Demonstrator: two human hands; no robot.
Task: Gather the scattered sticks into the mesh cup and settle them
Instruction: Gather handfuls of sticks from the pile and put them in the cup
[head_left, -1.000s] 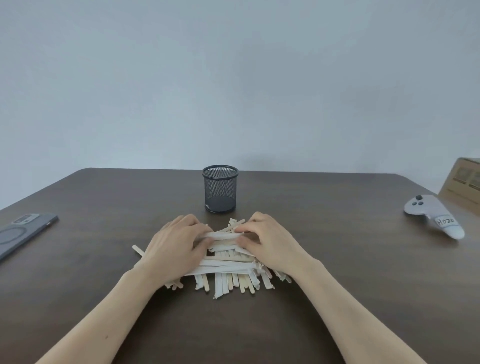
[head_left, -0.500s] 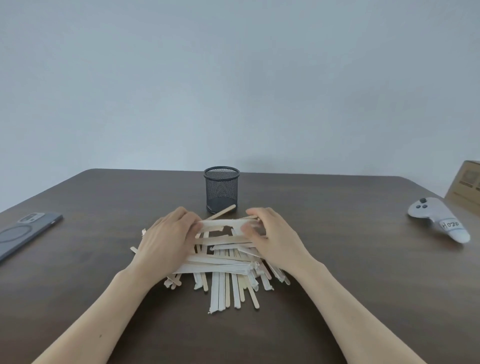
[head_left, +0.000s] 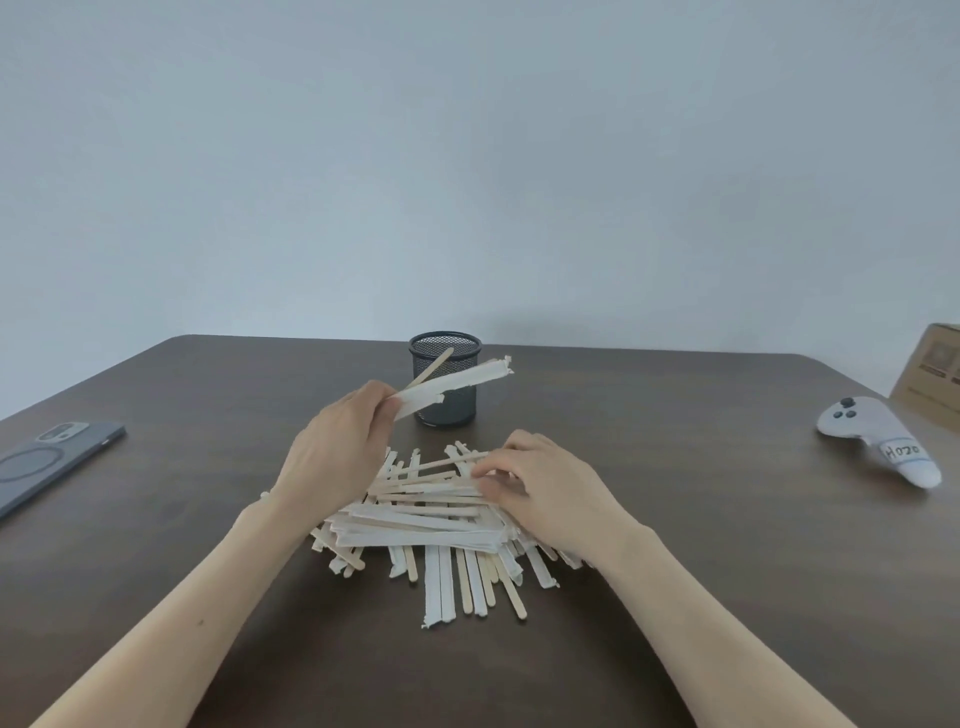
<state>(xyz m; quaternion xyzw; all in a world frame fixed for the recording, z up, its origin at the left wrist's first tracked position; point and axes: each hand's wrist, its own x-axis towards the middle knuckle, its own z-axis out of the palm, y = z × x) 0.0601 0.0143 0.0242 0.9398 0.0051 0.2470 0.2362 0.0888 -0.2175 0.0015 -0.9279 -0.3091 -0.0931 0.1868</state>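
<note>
A heap of pale wooden sticks (head_left: 441, 525), several in white paper wrappers, lies on the dark table in front of me. My left hand (head_left: 337, 447) is raised above the heap's left side, shut on a few sticks (head_left: 452, 384) that point up and right across the front of the black mesh cup (head_left: 444, 378). The cup stands upright just behind the heap. My right hand (head_left: 540, 488) rests on the heap's right side, fingers curled onto the top sticks.
A dark phone (head_left: 49, 462) lies at the table's left edge. A white game controller (head_left: 878, 441) sits at the right, with a cardboard box (head_left: 935, 374) behind it. Brown tabletop (head_left: 701, 467) surrounds the heap.
My left hand has lifted a few sticks off the heap and raised them toward the cup. My right hand let go of that bundle and dropped onto the heap.
</note>
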